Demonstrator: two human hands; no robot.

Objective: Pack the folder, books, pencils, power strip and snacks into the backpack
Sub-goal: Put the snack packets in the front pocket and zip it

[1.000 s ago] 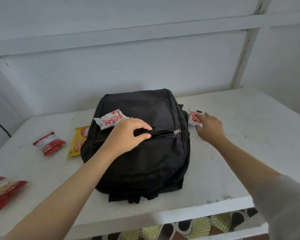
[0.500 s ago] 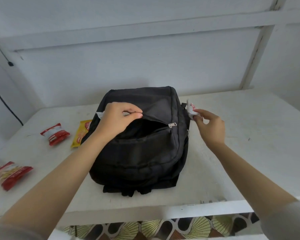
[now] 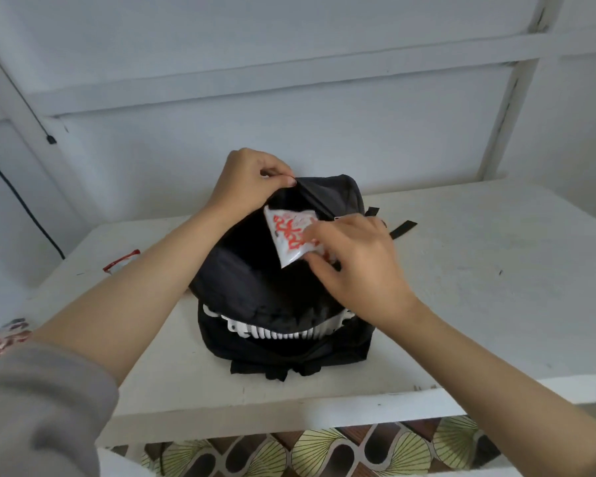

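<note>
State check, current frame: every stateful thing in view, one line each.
backpack: lying on the table, front pocket open.
white-red snack packet: at pocket mouth, not fully in.
left hand: pinches pocket's upper edge.
right hand: holds the white-red snack packet.
red snack packet: on table, unpacked.

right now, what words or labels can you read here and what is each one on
Nothing reads clearly.
white plastic snack packet in the right hand: red lettering, tilted and stylised, unreadable.
black fabric backpack: white print low on the front, creased and blurred, unreadable.
red-and-white packet at the picture's left edge: blurred, unreadable.
</note>
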